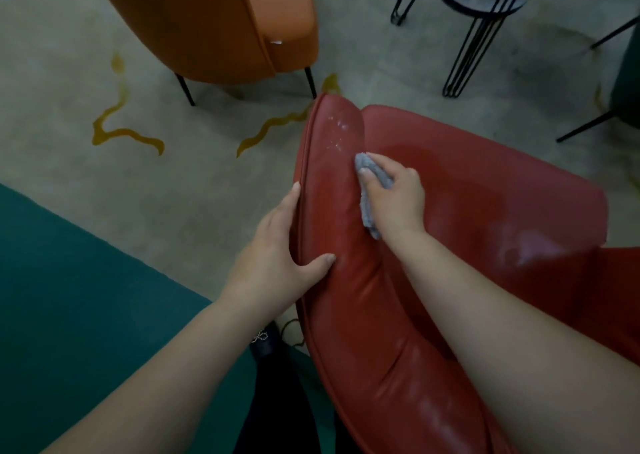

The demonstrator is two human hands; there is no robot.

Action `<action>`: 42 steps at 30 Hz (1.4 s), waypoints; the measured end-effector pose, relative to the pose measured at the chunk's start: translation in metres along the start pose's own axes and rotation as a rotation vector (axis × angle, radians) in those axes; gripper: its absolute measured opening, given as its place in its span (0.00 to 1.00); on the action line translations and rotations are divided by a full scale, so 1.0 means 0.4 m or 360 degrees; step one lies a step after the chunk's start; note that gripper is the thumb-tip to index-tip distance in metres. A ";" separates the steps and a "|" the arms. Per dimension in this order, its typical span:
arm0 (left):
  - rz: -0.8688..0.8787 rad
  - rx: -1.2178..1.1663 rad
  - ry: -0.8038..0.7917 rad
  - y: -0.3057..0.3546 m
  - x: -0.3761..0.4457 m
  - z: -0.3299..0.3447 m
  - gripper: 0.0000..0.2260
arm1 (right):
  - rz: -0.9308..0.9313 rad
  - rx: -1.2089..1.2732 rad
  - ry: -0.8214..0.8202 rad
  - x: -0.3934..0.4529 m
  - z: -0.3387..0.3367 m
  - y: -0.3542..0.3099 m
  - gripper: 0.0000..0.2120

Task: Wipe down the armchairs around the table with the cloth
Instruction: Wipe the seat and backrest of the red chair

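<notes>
Dim, flat indoor light; soft glare on red armchair (530, 249) leather; slight overall blur; wide-angle bending at edges.

You've got a pale carpet (194, 183) with squiggly mustard-yellow lines (117, 131) underfoot, plus a teal patch (69, 298) at lower left. Up top right there's a small round stool (485, 0) on black hairpin legs.
</notes>
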State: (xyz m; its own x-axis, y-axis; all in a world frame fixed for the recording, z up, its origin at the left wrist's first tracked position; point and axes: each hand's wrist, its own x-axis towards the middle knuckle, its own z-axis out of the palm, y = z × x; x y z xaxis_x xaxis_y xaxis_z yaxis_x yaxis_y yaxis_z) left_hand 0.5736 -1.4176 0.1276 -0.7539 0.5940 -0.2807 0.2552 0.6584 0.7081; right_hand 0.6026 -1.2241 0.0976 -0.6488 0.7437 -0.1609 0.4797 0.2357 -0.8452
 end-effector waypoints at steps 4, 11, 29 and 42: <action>0.0111 0.0039 -0.0068 -0.008 0.070 -0.033 0.45 | -0.0253 0.0138 0.0018 -0.013 0.064 -0.056 0.14; 0.0211 0.0116 -0.0213 -0.015 0.135 -0.066 0.48 | 0.0211 0.0084 0.0243 0.053 0.047 -0.017 0.14; 0.0187 0.0162 -0.0174 0.020 0.323 -0.061 0.44 | -0.0128 0.0196 0.0015 0.232 0.134 -0.070 0.15; 0.0091 0.0076 -0.0014 0.036 0.377 -0.043 0.44 | -0.0200 0.0328 -0.0081 0.284 0.151 -0.081 0.12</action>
State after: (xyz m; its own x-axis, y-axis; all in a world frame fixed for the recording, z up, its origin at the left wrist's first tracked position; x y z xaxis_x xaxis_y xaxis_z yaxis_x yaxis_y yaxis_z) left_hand 0.4534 -1.3266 0.1066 -0.7319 0.6352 -0.2467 0.3261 0.6444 0.6916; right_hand 0.4777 -1.1852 0.0758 -0.7272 0.6830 -0.0692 0.2664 0.1878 -0.9454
